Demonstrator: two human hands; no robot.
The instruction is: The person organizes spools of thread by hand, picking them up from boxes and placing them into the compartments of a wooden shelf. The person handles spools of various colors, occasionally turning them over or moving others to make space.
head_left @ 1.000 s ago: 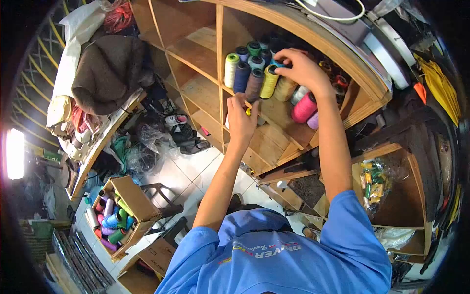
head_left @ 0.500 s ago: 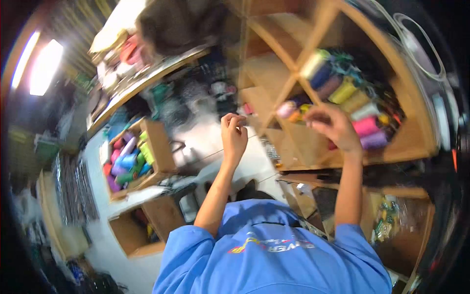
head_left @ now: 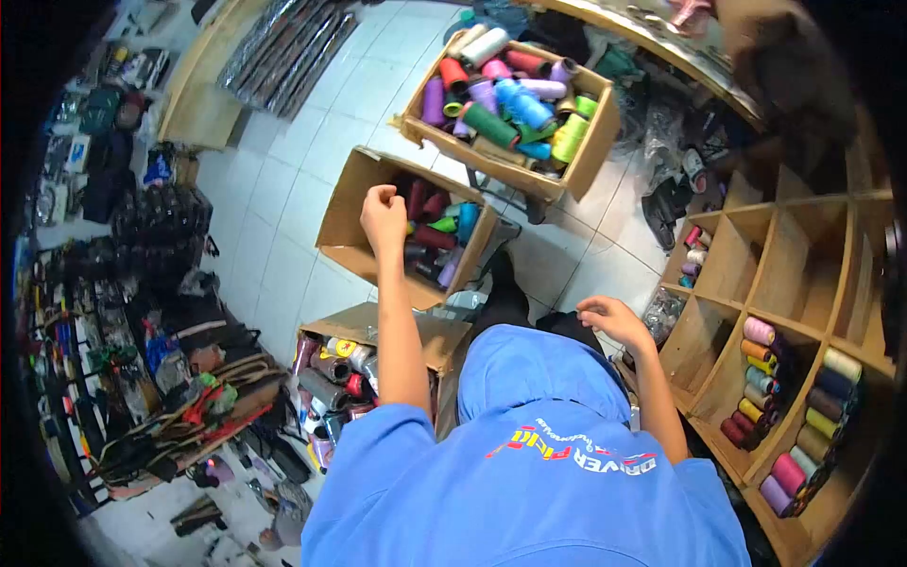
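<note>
My left hand (head_left: 382, 222) hangs over the middle cardboard box (head_left: 342, 208), its fingers curled in and nothing visible in them. Dark red, blue and green thread spools (head_left: 436, 231) lie inside that box, just right of the hand. My right hand (head_left: 614, 319) is held out between my body and the wooden shelf (head_left: 685, 345), fingers apart and holding nothing. Cones of thread stand in rows in the shelf, pink to dark red in one compartment (head_left: 756, 378) and cream to purple in another (head_left: 817, 425).
A fuller box (head_left: 595, 142) of mixed bright spools stands beyond the middle one. Nearer my left arm, a third box (head_left: 416, 333) holds dark and silvery spools. Straps and bags (head_left: 189, 406) pile up at left. White tiles (head_left: 307, 142) cover the floor.
My view has turned left, bringing the boxes to the middle and the shelf to the lower right. My left hand now overlaps the middle box; my right hand is away from the shelf's thread.
</note>
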